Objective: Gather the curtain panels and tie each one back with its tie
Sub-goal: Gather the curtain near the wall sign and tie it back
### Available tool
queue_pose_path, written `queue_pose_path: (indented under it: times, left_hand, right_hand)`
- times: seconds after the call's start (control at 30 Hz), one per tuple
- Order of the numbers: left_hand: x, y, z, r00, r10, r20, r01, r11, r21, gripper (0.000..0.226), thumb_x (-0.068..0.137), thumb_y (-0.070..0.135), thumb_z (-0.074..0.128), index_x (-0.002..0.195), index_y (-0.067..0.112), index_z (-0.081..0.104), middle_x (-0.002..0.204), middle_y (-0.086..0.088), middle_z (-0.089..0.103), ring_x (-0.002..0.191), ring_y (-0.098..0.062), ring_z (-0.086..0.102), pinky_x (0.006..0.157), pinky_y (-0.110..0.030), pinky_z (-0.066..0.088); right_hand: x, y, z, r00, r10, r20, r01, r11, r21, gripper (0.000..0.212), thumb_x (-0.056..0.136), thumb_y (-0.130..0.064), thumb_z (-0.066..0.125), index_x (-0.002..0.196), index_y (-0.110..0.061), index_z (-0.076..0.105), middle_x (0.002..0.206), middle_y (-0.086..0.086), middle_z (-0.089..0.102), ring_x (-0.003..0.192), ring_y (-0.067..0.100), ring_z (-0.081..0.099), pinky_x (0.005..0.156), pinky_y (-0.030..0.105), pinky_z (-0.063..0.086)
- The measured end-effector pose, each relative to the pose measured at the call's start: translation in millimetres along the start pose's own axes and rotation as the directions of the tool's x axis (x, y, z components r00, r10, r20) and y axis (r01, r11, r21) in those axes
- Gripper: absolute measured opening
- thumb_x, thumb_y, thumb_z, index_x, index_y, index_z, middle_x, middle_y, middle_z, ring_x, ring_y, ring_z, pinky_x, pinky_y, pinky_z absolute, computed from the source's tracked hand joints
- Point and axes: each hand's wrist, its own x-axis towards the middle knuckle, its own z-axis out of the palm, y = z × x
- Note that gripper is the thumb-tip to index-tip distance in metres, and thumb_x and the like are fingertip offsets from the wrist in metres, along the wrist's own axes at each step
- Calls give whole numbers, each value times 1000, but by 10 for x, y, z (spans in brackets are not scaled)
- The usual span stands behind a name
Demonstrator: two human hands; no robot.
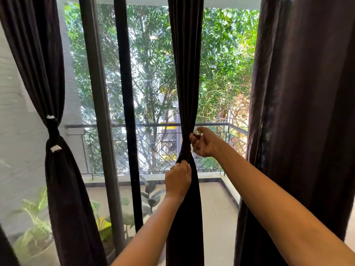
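Middle curtain panel (185, 73): it hangs straight in front of you against the glass door (149, 93). It is bunched to a narrow waist at about the level of the balcony railing (119, 126) and widens again below.
Left hand (177, 179): your grip is clamped on the gathered cloth just under the waist, fingers curled round the front folds.
Right hand (203, 144): it sits at the right edge of the waist, touching it. The grip is closed, thumb and curled fingers pinching dark cloth. You cannot tell whether that is a tie or a fold of the panel, as everything there is 1 dark colour.
Left curtain panel (36, 54): gathered and cinched by its tie (52, 131), a dark band with 2 white tags, 1 above and 1 below.
Right curtain panel (307, 112): it hangs loose and ungathered, just beside your right forearm.
Outside: potted plants (36, 227) show at the lower left, and trees (221, 64) stand beyond the railing.
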Motion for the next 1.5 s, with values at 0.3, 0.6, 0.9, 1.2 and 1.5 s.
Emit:
queue_pose_path:
  times: [0.3, 0.6, 0.9, 1.2, 1.5]
  left_hand:
    - [126, 55, -151, 979, -172, 114, 188, 971, -147, 49, 96, 40, 42, 129, 8, 24, 110, -13, 60, 87, -35, 64, 69, -37, 46]
    - [502, 545, -159, 985, -95, 146, 115, 983, -141, 62, 95, 32, 44, 144, 4, 17, 140, -18, 30, 105, -39, 57, 77, -40, 48]
    - [982, 1447, -53, 996, -83, 37, 89, 978, -188, 59, 92, 31, 50, 139, 4, 28, 137, -18, 35, 112, -36, 54, 82, -43, 47]
    - [1397, 2525, 101, 995, -98, -32, 80, 931, -356, 52, 84, 25, 63, 125, 3, 40, 120, -20, 45, 106, -41, 55, 80, -45, 46]
    - [1974, 3175, 212, 993, -112, -26, 90, 895, -436, 66, 83, 21, 67, 133, -3, 32, 133, -32, 37, 117, -47, 44, 98, -46, 38]
  right_hand:
    - [-20, 91, -408, 983, -81, -163, 58, 988, -143, 58, 95, -59, 35, 82, -7, 57, 51, 2, 63, 35, 8, 54, 34, 11, 38]
    - [-209, -360, -1010, 896, -293, -333, 177, 925, -337, 73, 91, -69, 25, 79, -5, 56, 46, 3, 61, 32, 7, 52, 37, 11, 32]
    - [-471, -1238, -1800, 708, -628, -323, 312, 688, -656, 56, 95, -52, 43, 72, -2, 54, 61, 11, 56, 26, 7, 49, 28, 12, 32]
    - [-960, -2176, -2779, 482, -871, -91, 20, 115, -993, 50, 93, -56, 43, 71, -13, 56, 86, 11, 67, 87, 34, 62, 74, 36, 47]
    - [-1196, -2990, -3492, 312, -950, 16, -70, -39, -997, 37, 96, -47, 41, 102, -11, 49, 100, 14, 64, 95, 38, 60, 70, 36, 39]
